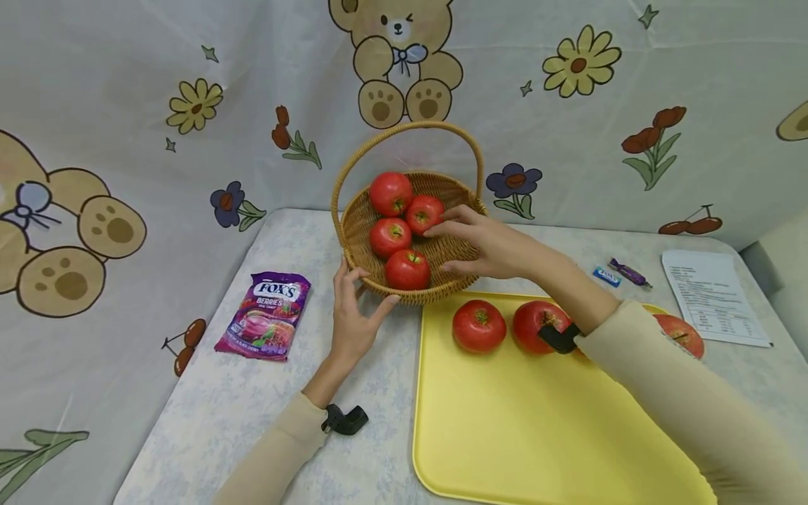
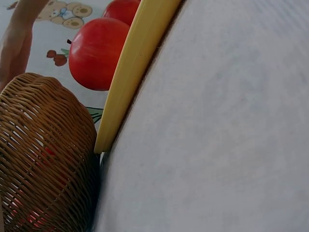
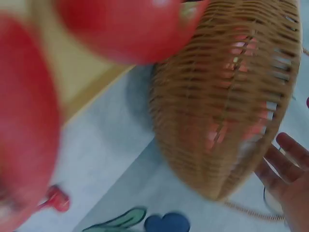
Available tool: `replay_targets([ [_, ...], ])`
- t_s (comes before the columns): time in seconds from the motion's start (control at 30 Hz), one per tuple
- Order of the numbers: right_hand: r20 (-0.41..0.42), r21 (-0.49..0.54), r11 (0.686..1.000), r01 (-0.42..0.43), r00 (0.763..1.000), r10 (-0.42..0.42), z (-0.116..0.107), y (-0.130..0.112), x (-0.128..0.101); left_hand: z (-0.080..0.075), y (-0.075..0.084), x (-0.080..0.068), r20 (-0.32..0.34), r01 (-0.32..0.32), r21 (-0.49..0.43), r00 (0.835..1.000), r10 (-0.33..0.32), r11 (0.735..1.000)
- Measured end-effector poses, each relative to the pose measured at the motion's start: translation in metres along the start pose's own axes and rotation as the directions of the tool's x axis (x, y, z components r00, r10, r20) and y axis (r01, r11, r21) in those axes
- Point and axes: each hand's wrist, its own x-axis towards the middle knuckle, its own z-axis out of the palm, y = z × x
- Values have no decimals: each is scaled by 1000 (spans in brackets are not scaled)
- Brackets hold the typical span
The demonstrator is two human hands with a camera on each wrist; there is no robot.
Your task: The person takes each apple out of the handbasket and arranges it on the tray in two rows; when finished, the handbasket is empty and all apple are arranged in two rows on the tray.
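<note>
Basket (image 1: 453, 248): stands toward the back of the table (image 1: 372, 456), close to the printed cloth (image 1: 303, 42), with its tall handle (image 1: 429, 125) arching over it and its mouth within easy reach of both hands.
Apples inside (image 1: 407, 270): four red ones, huddled toward the basket's left side, probably propping one another against rolling.
Left hand (image 1: 355, 319): at the basket's left front edge, fingertips at the rim, thumb well apart from the fingers; it wraps round nothing, and I take the light contact as a way of steadying the basket.
Right hand (image 1: 482, 242): over the basket's right side, fingers and thumb spread and gently bent, nothing between them; from where I stand I can't tell whether a fingertip touches the nearest apple.
Tray (image 1: 499, 421): yellow, in front of the basket and to its right; the raised edge should help stop round fruit from rolling off.
Apples outside (image 1: 479, 327): two sit just in front of the basket on the tray; another shows farther right, past the sleeve (image 1: 669, 393).
Candy bag (image 1: 268, 315): lies flat to the basket's left, apart from both hands.
</note>
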Motion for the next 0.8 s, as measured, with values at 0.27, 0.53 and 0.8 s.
replay_targets([
  [0.27,224,112,990,-90,973,63,31,6,47,-1,-1,1,5,10,7,1000,-10,1000],
  [0.53,358,117,979,-169,926,117,52,13,65,-4,34,3,20,55,-40,998,-54,998],
  [0.8,352,113,983,-145,931,97,60,17,72,-8,35,4,4,15,-28,1000,-15,999],
])
